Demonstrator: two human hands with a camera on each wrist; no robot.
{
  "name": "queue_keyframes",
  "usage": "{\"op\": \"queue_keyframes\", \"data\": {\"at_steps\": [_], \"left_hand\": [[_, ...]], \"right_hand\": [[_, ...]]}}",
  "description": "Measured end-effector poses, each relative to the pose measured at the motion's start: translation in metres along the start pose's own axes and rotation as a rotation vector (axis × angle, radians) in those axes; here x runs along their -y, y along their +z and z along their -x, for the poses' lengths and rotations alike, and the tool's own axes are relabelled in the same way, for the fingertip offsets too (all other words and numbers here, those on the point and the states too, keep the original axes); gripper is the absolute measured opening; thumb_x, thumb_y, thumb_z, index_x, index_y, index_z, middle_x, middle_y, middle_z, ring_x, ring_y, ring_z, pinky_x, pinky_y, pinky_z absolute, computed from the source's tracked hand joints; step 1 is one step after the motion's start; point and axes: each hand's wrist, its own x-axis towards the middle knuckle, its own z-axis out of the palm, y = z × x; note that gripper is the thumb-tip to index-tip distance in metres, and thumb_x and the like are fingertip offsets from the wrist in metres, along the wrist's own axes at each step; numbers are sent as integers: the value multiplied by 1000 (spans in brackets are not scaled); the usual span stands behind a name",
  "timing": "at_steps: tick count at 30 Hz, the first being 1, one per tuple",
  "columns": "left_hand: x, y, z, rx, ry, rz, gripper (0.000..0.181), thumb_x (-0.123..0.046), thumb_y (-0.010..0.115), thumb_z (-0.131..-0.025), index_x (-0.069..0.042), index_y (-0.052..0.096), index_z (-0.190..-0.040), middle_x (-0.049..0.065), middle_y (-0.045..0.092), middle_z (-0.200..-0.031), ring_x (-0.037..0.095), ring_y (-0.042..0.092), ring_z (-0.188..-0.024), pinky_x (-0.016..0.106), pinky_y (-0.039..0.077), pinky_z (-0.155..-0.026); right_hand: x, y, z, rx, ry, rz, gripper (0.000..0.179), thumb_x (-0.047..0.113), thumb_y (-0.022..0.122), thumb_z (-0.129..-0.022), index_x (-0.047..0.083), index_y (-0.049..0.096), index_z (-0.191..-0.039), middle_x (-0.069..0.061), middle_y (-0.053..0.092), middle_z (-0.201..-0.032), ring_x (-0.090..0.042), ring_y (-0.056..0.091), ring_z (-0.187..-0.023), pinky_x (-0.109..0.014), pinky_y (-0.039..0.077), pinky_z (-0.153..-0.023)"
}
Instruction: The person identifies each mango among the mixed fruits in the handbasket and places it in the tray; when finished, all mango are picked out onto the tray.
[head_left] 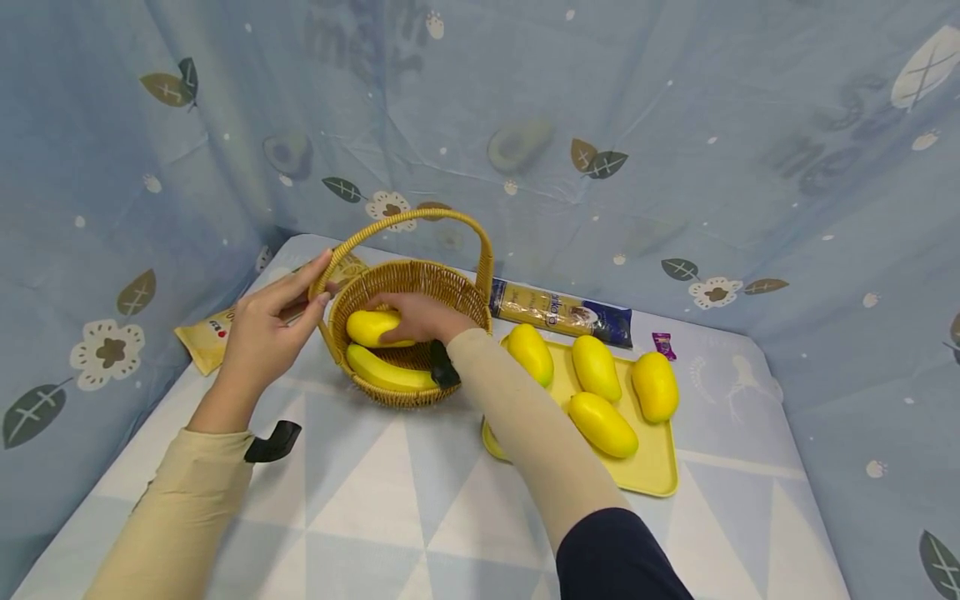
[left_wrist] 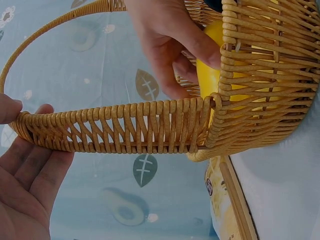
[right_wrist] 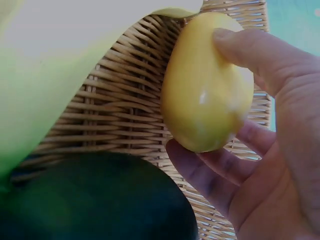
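Observation:
My left hand [head_left: 262,329] holds one side of the handle of a wicker basket [head_left: 450,279], thumb on one face and fingers on the other. Inside the basket, my right hand [head_left: 423,318] grips a yellow mango [head_left: 372,327]. The right wrist view shows the thumb on top of the mango [right_wrist: 207,82] and fingers curled beneath it. A banana [head_left: 386,371] lies in the basket along the near wall. A dark green rounded thing [right_wrist: 105,200] sits close to the right wrist camera; its kind is unclear.
Right of the basket, a yellow tray [head_left: 652,471] bears several mangoes [head_left: 603,425]. Behind it lies a pasta packet [head_left: 562,312], with a small purple wrapped sweet [head_left: 663,346] at its right. A yellow packet [head_left: 206,337] lies left of the basket. Patterned curtains [head_left: 510,100] enclose the table.

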Motion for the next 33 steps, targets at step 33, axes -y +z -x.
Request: {"op": "queue_keyframes", "data": {"at_steps": [33], "left_hand": [[-1,0,0,-10,0,4,67,6,67,-94,-33,54,-148,11,73,-118,-16,59,-105,5,48,-88]], "right_hand": [[1,-26,122,-194,-40,211,59,44,66,-95,38,47,-150,-3,56,-138,-19,56,-95,-38,48,-76]]}}
